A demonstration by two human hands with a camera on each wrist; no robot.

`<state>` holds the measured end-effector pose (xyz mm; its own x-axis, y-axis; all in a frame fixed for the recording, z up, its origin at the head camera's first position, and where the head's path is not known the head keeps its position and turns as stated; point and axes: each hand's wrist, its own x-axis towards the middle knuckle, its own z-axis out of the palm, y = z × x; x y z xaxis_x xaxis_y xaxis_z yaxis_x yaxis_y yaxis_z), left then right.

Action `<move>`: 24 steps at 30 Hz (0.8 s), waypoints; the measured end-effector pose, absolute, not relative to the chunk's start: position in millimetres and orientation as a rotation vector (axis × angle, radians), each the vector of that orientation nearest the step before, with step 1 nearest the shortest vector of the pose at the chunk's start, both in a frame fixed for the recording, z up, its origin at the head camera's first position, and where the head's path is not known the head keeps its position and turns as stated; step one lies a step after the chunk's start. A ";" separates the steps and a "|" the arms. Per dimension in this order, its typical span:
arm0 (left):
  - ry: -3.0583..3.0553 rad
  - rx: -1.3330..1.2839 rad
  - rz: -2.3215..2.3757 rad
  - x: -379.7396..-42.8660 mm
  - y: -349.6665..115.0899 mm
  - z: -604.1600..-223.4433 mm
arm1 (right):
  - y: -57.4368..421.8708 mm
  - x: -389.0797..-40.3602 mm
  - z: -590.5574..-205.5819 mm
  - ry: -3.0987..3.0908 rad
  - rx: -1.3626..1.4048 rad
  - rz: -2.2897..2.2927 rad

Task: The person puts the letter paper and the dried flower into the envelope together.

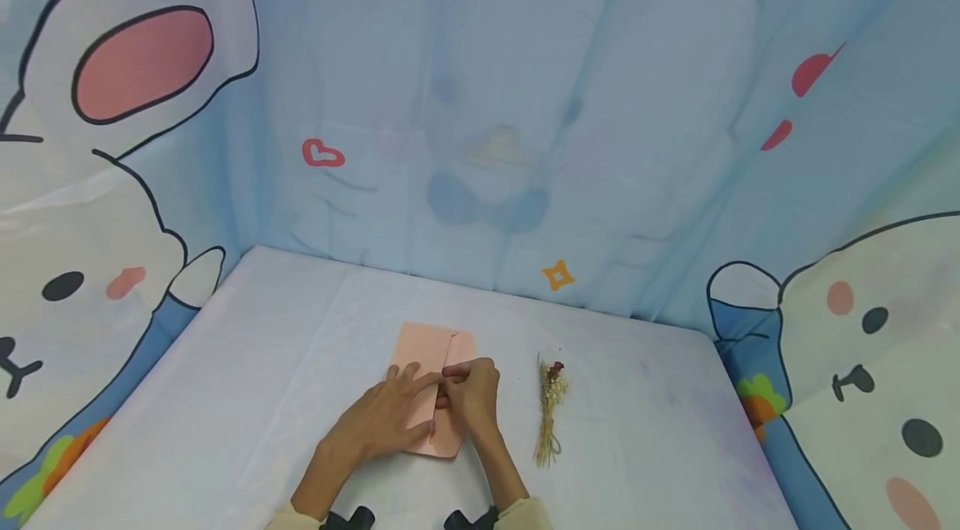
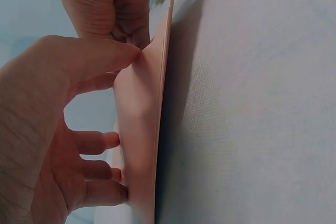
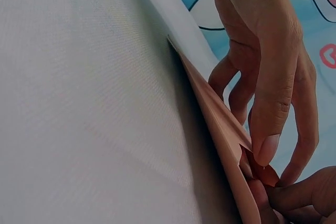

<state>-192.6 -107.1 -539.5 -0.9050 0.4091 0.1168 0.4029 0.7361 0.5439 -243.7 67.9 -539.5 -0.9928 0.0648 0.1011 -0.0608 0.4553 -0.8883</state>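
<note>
A pink paper envelope lies on the white-covered table, its long flap running down the right side. My left hand is spread over it, fingertips and thumb pressing on the paper. The right hand has curled fingers and pinches the flap edge near the middle. In the right wrist view the envelope gapes a little at the flap, with the right fingertips at the opening and the left thumb touching the paper above them. From the left wrist, the envelope appears nearly edge-on.
A small bunch of dried flowers tied at the stems lies to the right of the hands. White cloth covers the table. A blue curtain printed with cartoon animals hangs behind it and along the sides.
</note>
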 end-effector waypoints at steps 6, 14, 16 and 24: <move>2.915 0.740 0.932 -194.6 -104.0 -542.1 | 73.3 -242.3 -545.7 -2.563 -0.023 1.623; 2.913 0.754 0.924 -195.2 -108.3 -541.8 | 84.4 -232.7 -539.9 -2.590 0.031 1.616; 2.917 0.744 0.935 -195.6 -110.7 -541.9 | 89.7 -230.4 -537.8 -2.584 0.028 1.501; 2.919 0.630 0.952 -192.2 -123.8 -537.4 | 129.1 -228.6 -531.3 -2.396 -0.127 1.285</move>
